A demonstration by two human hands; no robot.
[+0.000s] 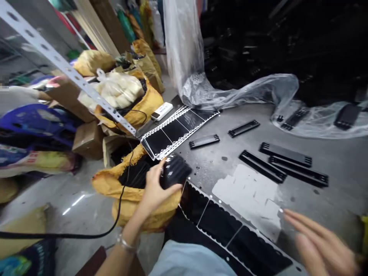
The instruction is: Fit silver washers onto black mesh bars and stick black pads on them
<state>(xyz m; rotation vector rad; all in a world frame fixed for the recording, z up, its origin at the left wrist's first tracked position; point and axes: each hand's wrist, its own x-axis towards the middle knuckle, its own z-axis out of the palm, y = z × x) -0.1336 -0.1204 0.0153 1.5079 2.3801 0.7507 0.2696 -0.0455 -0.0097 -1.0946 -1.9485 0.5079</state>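
The left hand, a thin silver bangle at its wrist, curls its fingers around a ribbed black plastic part, which it holds just above the mouth of a woven yellow sack filled with similar dark pieces. The right hand, blurred at the lower right, has its fingers spread and holds nothing, its fingertips just beside a white-edged sheet of scalloped black pads that lies across the near edge of a scuffed grey metal table. A second perforated sheet of glossy black pads lies farther along the table, and several slim black ribbed strips are scattered across the metal near a flaky white patch. Crumpled clear plastic sheeting drapes along the far side. To the left, a black cable loops past the sack, while a slotted steel shelf upright slants in front of brown cardboard boxes and stuffed bags.
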